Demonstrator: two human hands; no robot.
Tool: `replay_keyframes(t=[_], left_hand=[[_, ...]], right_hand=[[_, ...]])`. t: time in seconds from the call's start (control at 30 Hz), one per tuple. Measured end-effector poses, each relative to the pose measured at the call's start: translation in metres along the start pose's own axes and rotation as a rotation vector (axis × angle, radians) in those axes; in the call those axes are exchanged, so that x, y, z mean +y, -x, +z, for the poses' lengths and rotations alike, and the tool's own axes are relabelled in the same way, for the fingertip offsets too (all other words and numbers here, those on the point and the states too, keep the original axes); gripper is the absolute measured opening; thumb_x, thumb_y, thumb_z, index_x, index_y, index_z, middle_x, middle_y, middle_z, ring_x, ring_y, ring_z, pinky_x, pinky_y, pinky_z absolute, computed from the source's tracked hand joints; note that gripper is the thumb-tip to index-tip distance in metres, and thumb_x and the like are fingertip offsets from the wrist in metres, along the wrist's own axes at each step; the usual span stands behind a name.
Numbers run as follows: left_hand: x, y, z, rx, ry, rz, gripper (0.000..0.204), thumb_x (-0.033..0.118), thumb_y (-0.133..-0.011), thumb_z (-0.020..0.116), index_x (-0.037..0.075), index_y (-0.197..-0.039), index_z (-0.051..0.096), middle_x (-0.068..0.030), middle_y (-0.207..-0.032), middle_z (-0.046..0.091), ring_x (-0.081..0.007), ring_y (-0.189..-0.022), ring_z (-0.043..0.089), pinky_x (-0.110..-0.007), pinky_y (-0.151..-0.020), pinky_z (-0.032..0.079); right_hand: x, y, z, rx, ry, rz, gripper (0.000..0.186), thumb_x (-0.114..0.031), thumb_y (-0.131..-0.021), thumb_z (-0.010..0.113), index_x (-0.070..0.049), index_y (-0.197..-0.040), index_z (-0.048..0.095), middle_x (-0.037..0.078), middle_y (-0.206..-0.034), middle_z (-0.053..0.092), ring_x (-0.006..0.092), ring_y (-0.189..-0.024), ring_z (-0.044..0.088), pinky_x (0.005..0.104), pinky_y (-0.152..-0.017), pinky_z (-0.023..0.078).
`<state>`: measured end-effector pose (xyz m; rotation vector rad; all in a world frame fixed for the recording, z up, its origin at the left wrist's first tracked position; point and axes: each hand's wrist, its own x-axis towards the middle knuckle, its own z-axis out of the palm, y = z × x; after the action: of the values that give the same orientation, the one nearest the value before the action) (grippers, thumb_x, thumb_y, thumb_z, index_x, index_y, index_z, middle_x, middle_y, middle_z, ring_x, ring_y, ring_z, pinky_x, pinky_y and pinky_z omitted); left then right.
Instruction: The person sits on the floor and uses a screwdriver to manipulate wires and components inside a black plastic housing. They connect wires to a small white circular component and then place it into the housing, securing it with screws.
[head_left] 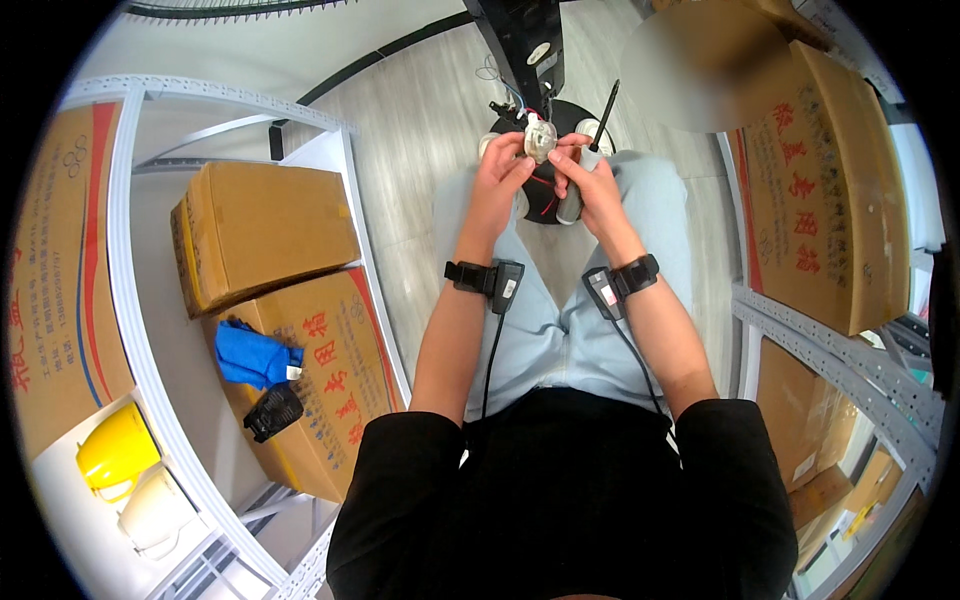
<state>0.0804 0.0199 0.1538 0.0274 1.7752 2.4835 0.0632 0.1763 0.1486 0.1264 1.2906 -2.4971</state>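
Between both hands is a small round clear part [541, 140], like a plastic lamp cover, below the end of a black post [525, 55]. My left hand [497, 183] pinches its left side. With its fingertips at the right side of the part, my right hand [596, 187] also grips a screwdriver [570, 207]; the grey handle sits in the palm and the dark shaft points up and away. Thin wires hang by the post's end. Beneath lies a dark round base [545, 212] with a red wire on it, partly hidden by my hands.
Shelving flanks me: a white rack [345, 180] left, a grey rack [830, 345] right. Cardboard boxes [275, 225] fill both sides. A blue cloth item [255, 352] and a black object [272, 412] rest on a left box. Yellow [120, 450] and cream mugs [158, 512] stand lower left.
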Motion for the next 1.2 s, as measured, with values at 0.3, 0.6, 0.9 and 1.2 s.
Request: replay_keyframes(t=[0.3, 0.6, 0.9, 1.2], left_hand=[[0.003, -0.009, 0.007, 0.031, -0.222, 0.082, 0.03, 0.013, -0.098, 0.052, 0.001, -0.125, 0.056, -0.0097, -0.12, 0.06, -0.0157, -0.111, 0.056, -0.029, -0.097, 0.042], [-0.024, -0.048, -0.007, 0.555, -0.378, 0.072, 0.035, 0.011, -0.092, 0.06, 0.0, -0.122, 0.047, -0.0134, -0.113, 0.059, -0.0189, -0.096, 0.061, -0.029, -0.083, 0.049], [-0.012, -0.052, -0.007, 0.32, 0.054, -0.016, 0.032, 0.01, -0.097, 0.052, -0.005, -0.124, 0.046, -0.0202, -0.11, 0.062, -0.0253, -0.098, 0.065, -0.035, -0.087, 0.053], [-0.013, -0.053, -0.017, 0.336, 0.29, -0.037, 0.025, 0.013, -0.098, 0.052, -0.002, -0.118, 0.05, -0.0171, -0.105, 0.063, -0.0242, -0.094, 0.064, -0.036, -0.085, 0.053]], right_hand=[[-0.013, -0.011, 0.009, 0.015, 0.105, 0.051, 0.024, -0.023, -0.087, 0.07, -0.006, -0.099, 0.058, 0.0, -0.079, 0.058, 0.0064, -0.056, 0.051, 0.0222, -0.047, 0.04], [-0.016, -0.028, -0.006, -0.065, -0.246, 0.254, 0.041, -0.03, -0.094, 0.058, 0.002, -0.119, 0.059, 0.0, -0.084, 0.059, 0.0074, -0.063, 0.047, 0.0218, -0.05, 0.038], [-0.009, -0.026, -0.007, -0.069, -0.29, 0.257, 0.038, -0.032, -0.093, 0.058, 0.0, -0.114, 0.062, 0.001, -0.083, 0.061, 0.0079, -0.061, 0.048, 0.0229, -0.049, 0.039], [-0.01, -0.032, -0.016, -0.007, -0.416, 0.241, 0.044, -0.034, -0.092, 0.059, 0.002, -0.118, 0.06, -0.001, -0.079, 0.058, 0.007, -0.061, 0.045, 0.0227, -0.05, 0.037]])
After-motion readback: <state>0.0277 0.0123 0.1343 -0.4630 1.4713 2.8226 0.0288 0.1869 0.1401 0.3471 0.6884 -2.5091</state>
